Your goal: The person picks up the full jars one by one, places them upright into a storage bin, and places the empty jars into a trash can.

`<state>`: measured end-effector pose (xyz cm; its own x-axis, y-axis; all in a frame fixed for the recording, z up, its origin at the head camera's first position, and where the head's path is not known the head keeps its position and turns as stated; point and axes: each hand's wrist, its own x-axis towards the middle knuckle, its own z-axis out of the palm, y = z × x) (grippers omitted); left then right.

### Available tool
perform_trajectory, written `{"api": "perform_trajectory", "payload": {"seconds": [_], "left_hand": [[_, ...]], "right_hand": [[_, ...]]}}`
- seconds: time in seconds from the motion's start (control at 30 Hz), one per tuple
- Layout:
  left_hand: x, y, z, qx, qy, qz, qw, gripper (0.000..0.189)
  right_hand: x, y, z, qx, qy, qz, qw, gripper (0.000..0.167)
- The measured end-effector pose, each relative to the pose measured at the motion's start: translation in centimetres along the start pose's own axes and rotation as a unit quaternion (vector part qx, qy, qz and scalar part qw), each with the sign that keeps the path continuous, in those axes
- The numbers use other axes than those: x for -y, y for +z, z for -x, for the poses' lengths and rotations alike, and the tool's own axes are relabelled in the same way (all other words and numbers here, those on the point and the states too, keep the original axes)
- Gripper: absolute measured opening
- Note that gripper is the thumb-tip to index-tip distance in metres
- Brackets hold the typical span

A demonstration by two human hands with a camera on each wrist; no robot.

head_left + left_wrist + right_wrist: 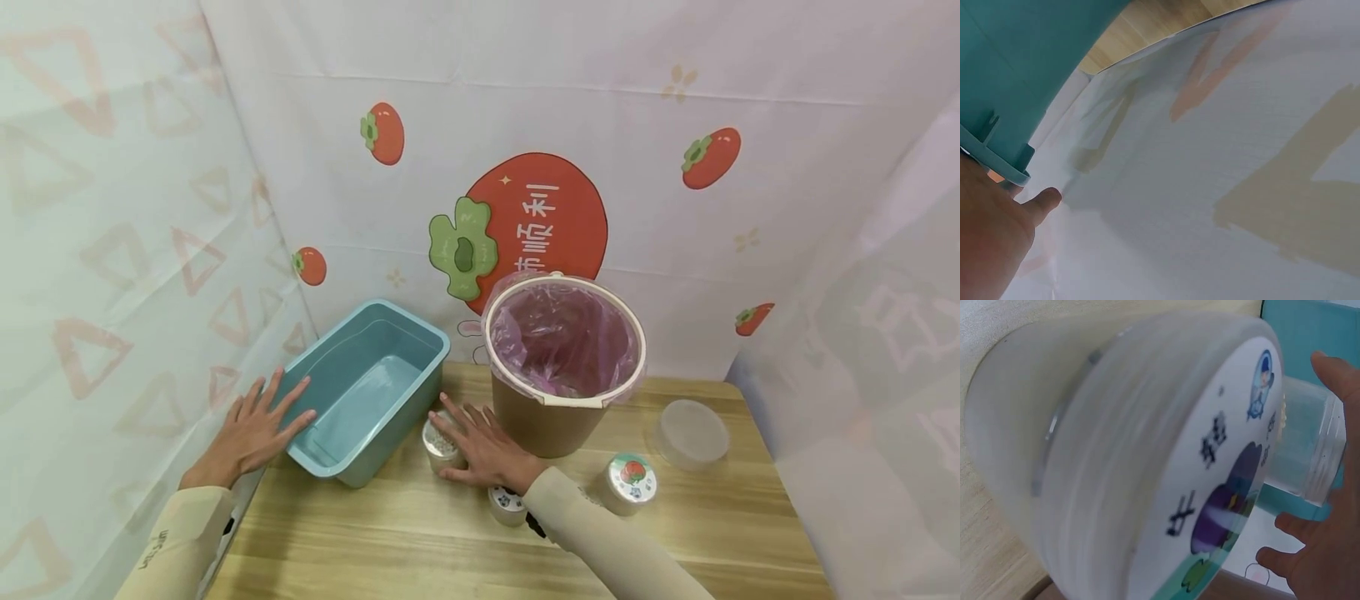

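A person's left hand (251,437), open with fingers spread, rests on the left rim of a rectangular teal plastic basin (401,429) at the left side of a wood-grain bench (352,550), close to a printed cloth wall (112,250). The basin looks thin-walled and stiff, probably light for its bulk and smooth enough to slide; its folded lip, seen in the left wrist view, should offer the surest hold, best taken on opposite sides.

Just beside the basin stands a clear lidded jar (438,454), with the right hand (487,450) open over it, thumb and fingers apart; how firmly the hand presses cannot be told. The jar appears rigid and slick-sided, likely light to moderate in weight depending on its contents, which are hard to make out. The ridged edge of its cap, visible in the right wrist view, should give fingertips the best purchase; a squeeze low on the smooth body might slip.

A second jar (507,506), its cap printed with purple fruit, sits below the right wrist. Behind that arm rises a brown bin (543,425) with a purple liner (558,333). Farther right stand a jar with a red-and-green label (632,481) and a round translucent container (693,433).
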<state>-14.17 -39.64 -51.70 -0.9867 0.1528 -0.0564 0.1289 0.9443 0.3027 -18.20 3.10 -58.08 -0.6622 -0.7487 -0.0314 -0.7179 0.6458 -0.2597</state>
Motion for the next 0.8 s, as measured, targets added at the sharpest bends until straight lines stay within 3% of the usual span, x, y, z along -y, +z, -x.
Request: {"api": "perform_trajectory", "payload": {"seconds": [0.37, 0.63, 0.8], "left_hand": [[0.12, 0.11, -0.04, 0.001, 0.001, 0.008, 1.0, 0.078], [0.29, 0.26, -0.14, 0.001, 0.0, 0.004, 1.0, 0.079], [0.33, 0.35, -0.17, 0.003, 0.001, 0.003, 1.0, 0.079]], "right_hand": [[0.06, 0.12, -0.13, -0.009, -0.008, 0.014, 0.9998, 0.1], [-0.41, 0.47, -0.35, -0.025, -0.044, -0.03, 0.9983, 0.099], [-0.49, 0.51, -0.43, -0.01, -0.056, -0.071, 0.9958, 0.097]]}}
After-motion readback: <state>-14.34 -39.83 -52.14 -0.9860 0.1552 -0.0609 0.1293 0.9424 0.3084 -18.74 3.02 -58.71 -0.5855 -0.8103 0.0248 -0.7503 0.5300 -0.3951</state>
